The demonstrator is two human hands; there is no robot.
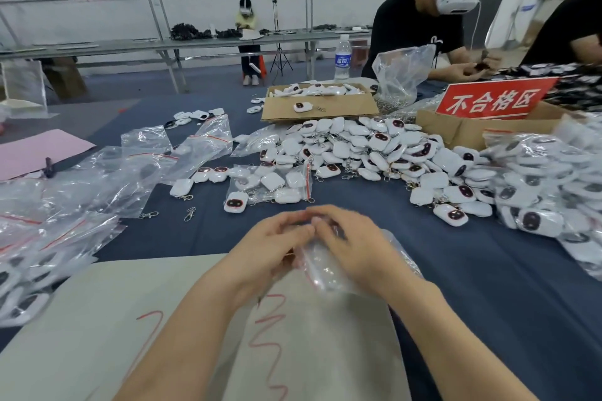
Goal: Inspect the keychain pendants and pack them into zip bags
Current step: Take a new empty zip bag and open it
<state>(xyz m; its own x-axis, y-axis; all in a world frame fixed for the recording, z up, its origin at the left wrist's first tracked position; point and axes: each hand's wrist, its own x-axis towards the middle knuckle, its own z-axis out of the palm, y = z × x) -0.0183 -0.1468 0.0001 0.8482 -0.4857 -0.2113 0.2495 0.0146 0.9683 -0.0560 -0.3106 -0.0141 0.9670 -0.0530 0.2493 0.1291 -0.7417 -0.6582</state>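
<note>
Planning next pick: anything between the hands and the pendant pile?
Nothing visible. Bare blue cloth separates left hand and right hand, holding a bag, from the pendant pile; a filled zip bag lies leftward.

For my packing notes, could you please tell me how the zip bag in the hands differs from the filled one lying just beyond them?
The held bag is pinched between the left hand and right hand. The table bag lies flat and untouched on the blue cloth. The table bag clearly contains several white pendants, while the held bag's contents are too blurred to tell. Both are clear plastic.
</note>
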